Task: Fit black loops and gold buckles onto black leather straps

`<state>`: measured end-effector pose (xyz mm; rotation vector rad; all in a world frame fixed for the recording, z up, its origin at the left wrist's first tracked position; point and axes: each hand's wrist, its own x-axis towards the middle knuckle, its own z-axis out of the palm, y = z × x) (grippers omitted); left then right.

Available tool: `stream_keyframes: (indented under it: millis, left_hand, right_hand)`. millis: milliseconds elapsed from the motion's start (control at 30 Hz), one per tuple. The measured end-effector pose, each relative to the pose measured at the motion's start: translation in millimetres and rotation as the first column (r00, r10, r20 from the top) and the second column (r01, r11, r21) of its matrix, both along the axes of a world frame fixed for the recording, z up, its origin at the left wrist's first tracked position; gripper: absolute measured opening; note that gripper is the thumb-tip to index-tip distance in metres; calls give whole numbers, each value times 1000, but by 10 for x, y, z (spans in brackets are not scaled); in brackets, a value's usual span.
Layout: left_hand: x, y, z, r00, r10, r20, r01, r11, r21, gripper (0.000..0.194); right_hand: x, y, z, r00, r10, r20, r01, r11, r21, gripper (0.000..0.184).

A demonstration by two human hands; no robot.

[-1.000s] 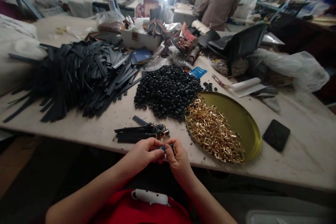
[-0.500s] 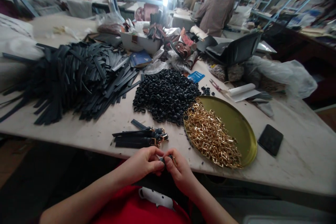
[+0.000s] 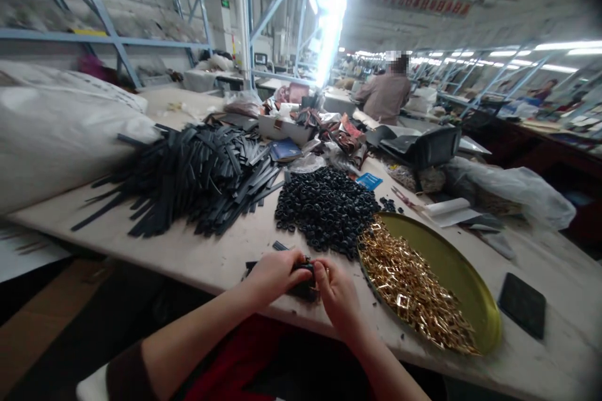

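Observation:
My left hand (image 3: pixel 281 272) is closed, thumb and fingers pinching a dark leather strap (image 3: pixel 305 267). Beside it my right hand (image 3: pixel 336 294) pinches the strap's other end, where a glint of gold buckle shows at the fingers. Much of the strap is hidden by my fingertips. Under and behind the hands lies a small stack of buckled straps (image 3: pixel 250 268), mostly covered. Just beyond is a heap of small black leather loops (image 3: pixel 324 207). To the right, gold buckles (image 3: pixel 414 282) fill one side of a round gold-coloured tray (image 3: pixel 451 257).
A big pile of dark strips (image 3: pixel 197 175) lies at the left, near a white sack (image 3: pixel 61 131). A black phone (image 3: pixel 523 304) rests right of the tray. Scissors (image 3: pixel 403 195), a blue packet (image 3: pixel 369 181) and leather scraps (image 3: pixel 348 131) lie farther back. A person (image 3: pixel 385 97) is beyond the table.
The camera view has tilted up, so the table things sit lower and more to the right. My hands have moved forward from the table edge to over the buckled straps, still pinching the strap.

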<state>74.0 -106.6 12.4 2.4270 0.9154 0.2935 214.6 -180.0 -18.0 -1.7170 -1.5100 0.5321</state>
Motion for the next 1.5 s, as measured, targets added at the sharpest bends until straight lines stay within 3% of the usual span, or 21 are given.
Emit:
stream_keyframes:
  millis: [67,133,233,333,467,600,700,800,900,933,967,1000,1067,1133,1200,1267,1333,1367,1400,1433,1500]
  left_hand:
    - [-32,154,-87,997,79,4,-79,987,142,22]
    - [-82,325,-155,991,137,1,-134,968,210,20]
    - [-199,712,-210,967,253,-19,-239,933,270,26]
    - [-276,1265,-253,925,371,-85,-331,895,301,29]
    - [-140,1921,-393,858,477,-191,-414,862,294,21]
    - [86,2193,-507,806,543,-235,-481,832,275,27]
    - [80,2202,-394,798,560,-224,-505,823,258,24]
    - [-57,2005,-105,818,550,-166,-508,828,239,18]
    - [-144,1472,188,859,508,-63,-491,852,182,21]
    - [-146,1221,252,883,468,-9,-465,879,104,21]
    - [-137,947,293,884,442,153,-422,894,-148,20]
    - [-123,665,311,855,443,270,-333,867,-369,18]
    - [-102,141,293,780,510,363,-197,751,-630,18]
    - [-115,-244,236,693,582,426,-100,663,-742,21]
    - [-162,-456,177,711,559,426,68,549,-833,24]
    - [-209,-544,133,777,509,369,221,329,-918,27]
    - [-217,-581,105,858,429,282,256,118,-959,32]
    - [-200,-597,97,888,389,246,234,79,-969,34]
    - [-172,-613,93,906,360,222,206,83,-975,35]
    - [-137,-627,94,916,347,202,174,109,-979,34]
    - [-64,-643,111,897,406,174,117,162,-980,29]
  right_hand:
    - [-2,222,-28,979,-28,201,15,998,66,25]
    - [-5,370,-94,953,-1,304,-22,997,73,22]
    - [-9,443,-211,935,66,349,-72,997,6,24]
    - [-3,430,-269,926,81,370,-80,997,-20,25]
    - [31,426,-273,932,112,344,-102,994,-45,25]
    - [85,438,-285,944,127,305,-116,992,-56,25]
    - [136,421,-274,958,124,260,-118,992,-39,25]
    - [157,362,-201,986,57,159,-64,997,40,27]
    - [94,281,-81,992,12,-126,-6,999,53,27]
    - [59,257,-40,960,7,-279,2,999,32,30]
    - [23,232,0,897,0,-441,2,1000,5,34]
    - [-5,206,37,813,-7,-582,-4,1000,-18,36]
    - [-24,133,106,649,-10,-761,-27,999,-36,34]
    - [19,19,171,564,10,-826,-60,998,-29,29]
    - [96,-128,228,528,47,-848,-149,988,-39,28]
    - [163,-270,265,550,67,-832,-268,958,-100,29]
    - [203,-356,260,622,87,-778,-354,918,-180,30]
    - [222,-366,239,666,104,-738,-374,904,-210,29]
    - [249,-351,205,721,119,-683,-366,902,-229,28]
    - [292,-312,161,795,124,-594,-323,915,-241,26]
    - [432,-178,54,970,71,-233,-126,965,-232,25]
